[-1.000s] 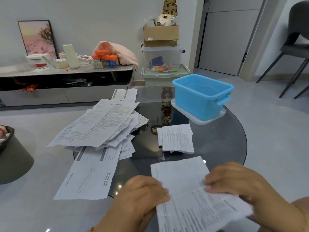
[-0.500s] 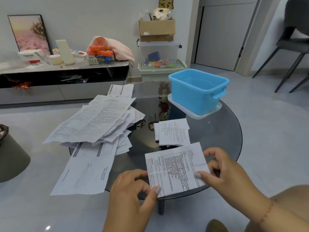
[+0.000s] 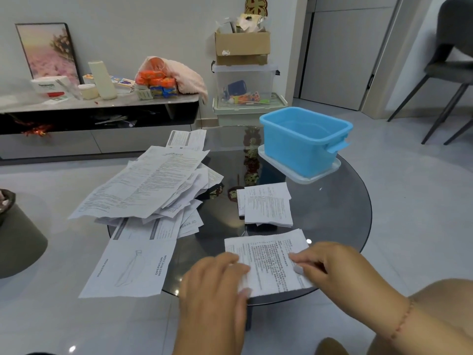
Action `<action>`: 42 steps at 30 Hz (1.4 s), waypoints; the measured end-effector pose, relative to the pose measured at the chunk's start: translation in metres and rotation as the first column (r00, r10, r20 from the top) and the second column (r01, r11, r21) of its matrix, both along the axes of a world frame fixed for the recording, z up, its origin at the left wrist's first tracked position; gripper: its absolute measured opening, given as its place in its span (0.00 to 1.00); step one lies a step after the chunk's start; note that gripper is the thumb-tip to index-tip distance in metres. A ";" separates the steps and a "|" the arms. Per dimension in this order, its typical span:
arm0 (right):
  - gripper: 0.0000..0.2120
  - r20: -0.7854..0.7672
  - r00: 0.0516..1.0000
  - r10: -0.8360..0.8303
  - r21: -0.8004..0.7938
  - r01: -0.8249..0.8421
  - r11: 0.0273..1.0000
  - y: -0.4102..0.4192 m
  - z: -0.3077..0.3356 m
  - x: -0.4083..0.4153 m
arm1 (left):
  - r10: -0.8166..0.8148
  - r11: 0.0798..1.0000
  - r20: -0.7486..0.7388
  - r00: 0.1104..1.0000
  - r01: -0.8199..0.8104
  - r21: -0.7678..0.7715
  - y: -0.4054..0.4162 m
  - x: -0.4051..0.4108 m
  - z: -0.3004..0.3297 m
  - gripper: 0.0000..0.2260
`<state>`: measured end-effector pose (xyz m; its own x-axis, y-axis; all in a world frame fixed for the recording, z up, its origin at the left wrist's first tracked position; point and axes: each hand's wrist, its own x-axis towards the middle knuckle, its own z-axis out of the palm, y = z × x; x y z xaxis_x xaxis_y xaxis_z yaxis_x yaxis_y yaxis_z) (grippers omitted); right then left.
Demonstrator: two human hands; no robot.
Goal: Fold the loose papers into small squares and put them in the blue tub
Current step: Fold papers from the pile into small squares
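Tub [image 3: 304,147] on table [image 3: 340,213], no papers visible inside.

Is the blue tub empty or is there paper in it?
It looks empty. The blue tub stands open, and the part of its inside that shows is bare blue. The folded papers lie on the table in front of it.
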<state>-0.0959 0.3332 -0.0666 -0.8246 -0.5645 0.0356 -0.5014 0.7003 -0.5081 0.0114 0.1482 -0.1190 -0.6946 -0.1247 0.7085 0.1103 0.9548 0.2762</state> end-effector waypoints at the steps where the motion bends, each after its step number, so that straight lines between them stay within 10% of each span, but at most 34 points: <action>1: 0.11 -0.005 1.000 0.001 0.015 -0.001 1.000 0.000 0.001 0.002 | -0.052 0.997 -0.028 0.998 0.050 -0.060 0.005 -0.001 0.001 0.15; 6: 0.20 -0.122 0.992 0.022 0.115 -0.008 0.993 -0.006 0.006 0.020 | -0.144 0.938 0.063 0.988 0.156 -0.309 0.015 -0.010 -0.009 0.29; 9: 0.29 -0.232 0.964 0.130 0.015 -0.131 0.991 -0.003 0.008 0.019 | -0.162 0.935 0.020 0.987 0.159 -0.316 0.012 -0.014 -0.011 0.20; 13: 0.48 -0.108 0.920 0.378 0.285 -0.335 0.898 0.010 0.006 0.000 | -0.244 0.937 -0.013 0.970 0.233 -0.259 0.004 -0.015 -0.009 0.13; 17: 0.35 -0.251 0.857 0.450 0.361 -0.349 0.865 0.013 0.001 -0.005 | -0.257 0.960 -0.005 0.966 0.255 -0.117 -0.003 -0.011 -0.009 0.15; 25: 0.06 -0.277 0.825 0.493 0.017 -0.509 0.861 0.013 0.010 0.002 | -0.205 0.969 0.206 0.957 0.169 0.178 -0.009 0.003 0.006 0.06; 36: 0.10 0.143 0.987 0.068 -0.271 -0.027 0.962 -0.006 0.008 0.006 | -0.112 0.869 0.212 0.971 -0.007 0.494 -0.001 0.002 0.015 0.11; 42: 0.20 0.090 0.995 -0.033 -0.225 0.053 0.973 -0.014 0.001 0.006 | -0.006 0.838 0.237 0.971 -0.124 0.531 0.006 -0.002 0.021 0.14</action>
